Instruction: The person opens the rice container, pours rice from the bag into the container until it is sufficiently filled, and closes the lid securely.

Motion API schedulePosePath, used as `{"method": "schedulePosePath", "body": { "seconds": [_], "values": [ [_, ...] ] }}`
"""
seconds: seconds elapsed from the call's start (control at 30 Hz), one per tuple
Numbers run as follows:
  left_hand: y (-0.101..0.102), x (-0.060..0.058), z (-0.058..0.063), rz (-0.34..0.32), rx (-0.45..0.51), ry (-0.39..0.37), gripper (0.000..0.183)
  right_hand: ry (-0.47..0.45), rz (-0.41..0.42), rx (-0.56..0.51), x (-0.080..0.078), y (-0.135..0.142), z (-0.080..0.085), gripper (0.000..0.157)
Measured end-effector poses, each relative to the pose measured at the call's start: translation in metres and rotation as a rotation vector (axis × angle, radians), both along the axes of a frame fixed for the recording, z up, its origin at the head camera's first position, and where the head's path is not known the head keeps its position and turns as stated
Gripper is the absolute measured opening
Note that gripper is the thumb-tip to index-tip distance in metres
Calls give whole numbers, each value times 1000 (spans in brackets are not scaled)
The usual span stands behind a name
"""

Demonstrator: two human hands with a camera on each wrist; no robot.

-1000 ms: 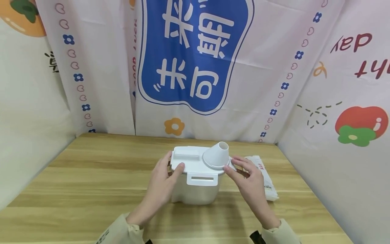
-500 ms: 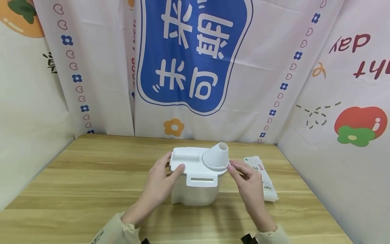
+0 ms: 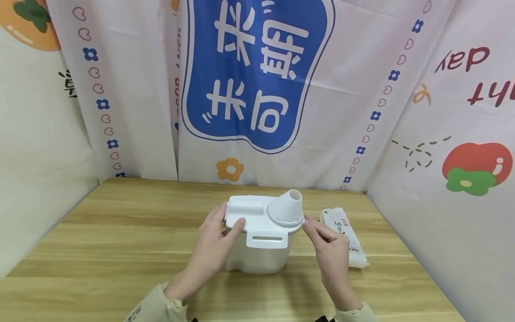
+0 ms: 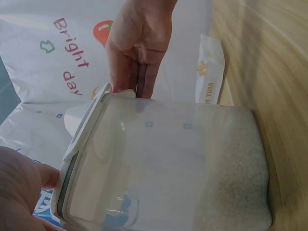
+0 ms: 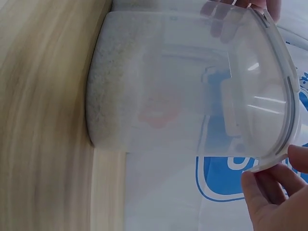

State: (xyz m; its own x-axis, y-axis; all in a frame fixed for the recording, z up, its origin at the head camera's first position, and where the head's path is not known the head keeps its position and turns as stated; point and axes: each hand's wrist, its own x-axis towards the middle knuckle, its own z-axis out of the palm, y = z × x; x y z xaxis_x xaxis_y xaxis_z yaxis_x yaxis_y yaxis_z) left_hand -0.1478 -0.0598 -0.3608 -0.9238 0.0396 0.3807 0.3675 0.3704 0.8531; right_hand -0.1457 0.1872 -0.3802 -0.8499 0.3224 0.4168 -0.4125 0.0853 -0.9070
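A translucent storage container [image 3: 257,259] stands upright on the wooden table, with white rice grains [image 4: 236,178] in its lower part. Its white lid [image 3: 251,219] carries a cone-shaped spout [image 3: 286,208] at the right and a slotted clip [image 3: 267,240] at the front. My left hand [image 3: 213,241] grips the lid's left end, thumb on top and fingers round the far side. At the right end, my right hand [image 3: 331,250] pinches a side clip [image 5: 264,163] between thumb and curled fingers. The right wrist view shows this clip jutting out from the container wall.
A white printed packet [image 3: 345,237] lies on the wooden table [image 3: 132,250], right of the container and behind my right hand. Printed cloth [image 3: 342,103] hangs along the back and both sides of the table.
My right hand has moved slightly left, its fingers drawing together at the side clip, which now sticks out less in the head view. My left hand keeps its grip on the lid.
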Motion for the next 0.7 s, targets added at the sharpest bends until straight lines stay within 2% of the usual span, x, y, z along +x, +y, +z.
{"method": "schedulePosePath", "body": {
  "seconds": [0.27, 0.53, 0.7],
  "values": [
    [2, 0, 1, 24, 10, -13, 64, 4, 3, -71, -3, 0, -5, 21],
    [1, 0, 1, 21, 5, -10, 64, 21, -4, -74, -2, 0, -6, 21],
    [2, -1, -1, 25, 8, -3, 67, 23, -37, -69, -2, -1, -8, 22]
  ]
}}
